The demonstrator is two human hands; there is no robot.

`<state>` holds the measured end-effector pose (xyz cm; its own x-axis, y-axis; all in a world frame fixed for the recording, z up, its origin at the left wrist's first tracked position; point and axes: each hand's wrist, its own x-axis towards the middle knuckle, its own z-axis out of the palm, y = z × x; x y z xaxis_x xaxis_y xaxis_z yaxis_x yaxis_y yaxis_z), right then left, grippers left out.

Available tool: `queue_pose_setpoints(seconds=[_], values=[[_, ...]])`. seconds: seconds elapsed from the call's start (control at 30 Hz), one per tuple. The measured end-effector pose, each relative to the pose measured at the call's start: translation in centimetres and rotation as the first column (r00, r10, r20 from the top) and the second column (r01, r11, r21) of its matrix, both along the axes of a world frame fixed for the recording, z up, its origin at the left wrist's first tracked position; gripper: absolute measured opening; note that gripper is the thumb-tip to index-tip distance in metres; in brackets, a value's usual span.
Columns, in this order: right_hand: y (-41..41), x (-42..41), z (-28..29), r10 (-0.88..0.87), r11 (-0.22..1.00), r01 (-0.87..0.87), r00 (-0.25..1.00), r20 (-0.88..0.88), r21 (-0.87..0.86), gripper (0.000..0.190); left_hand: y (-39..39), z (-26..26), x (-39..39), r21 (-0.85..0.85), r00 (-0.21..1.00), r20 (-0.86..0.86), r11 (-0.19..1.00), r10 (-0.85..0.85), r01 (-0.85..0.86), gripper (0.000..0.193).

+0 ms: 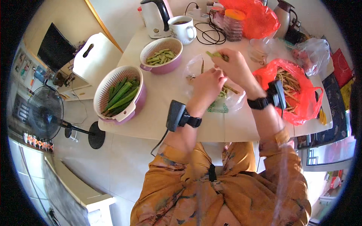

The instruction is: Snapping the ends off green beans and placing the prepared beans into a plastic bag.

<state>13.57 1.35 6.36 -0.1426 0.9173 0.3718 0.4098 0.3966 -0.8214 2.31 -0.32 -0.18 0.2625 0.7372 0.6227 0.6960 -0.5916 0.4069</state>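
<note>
Green bean pieces [215, 54] show between the fingers of my right hand [230, 60], raised over the table. Close below and to its left is my left hand [208, 84], fingers curled in; whether it pinches anything is hidden. Under both hands a clear plastic bag [239, 103] lies flat with bean scraps [230, 89] on it. At the upper left, a pink colander with a white basket [176, 45] holds cut bean pieces [161, 57]. A larger such colander [99, 99] holds okra pods [123, 94]. On the right, a red plastic bag [306, 113] stands open around long beans [288, 84].
Along the table's back stand an electric kettle [155, 21], a white mug of dark liquid [183, 32], a coiled black cable [210, 35] and stacked clear containers [233, 26]. A clear bag [314, 56] lies at the right. A fan [46, 111] stands left of the table [169, 127].
</note>
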Motion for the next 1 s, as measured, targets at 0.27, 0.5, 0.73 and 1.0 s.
queue_pose_setpoints(seconds=[0.27,0.5,0.73,1.0], values=[[8.6,-12.7,3.2,-0.046,0.978,-0.084,0.809,0.585,0.192,0.042,-1.2,-0.5,-0.8,0.225,0.997,-0.015,0.971,-0.079,0.080,0.010],[8.1,-11.7,1.4,-0.104,0.922,-0.101,0.865,0.491,0.374,0.043,0.2,-3.6,0.1,0.227,0.990,-0.099,0.966,-0.100,0.120,0.021],[-1.6,0.2,0.6,-0.145,0.914,0.056,0.970,0.196,0.401,0.017,-0.2,-0.3,-0.9,-0.214,0.971,-0.198,0.973,-0.134,0.090,0.023],[-8.1,26.5,-2.2,-0.537,0.842,0.466,0.673,0.508,0.272,0.021,-2.0,2.3,1.1,-0.239,0.986,-0.122,0.967,-0.117,0.086,0.021]])
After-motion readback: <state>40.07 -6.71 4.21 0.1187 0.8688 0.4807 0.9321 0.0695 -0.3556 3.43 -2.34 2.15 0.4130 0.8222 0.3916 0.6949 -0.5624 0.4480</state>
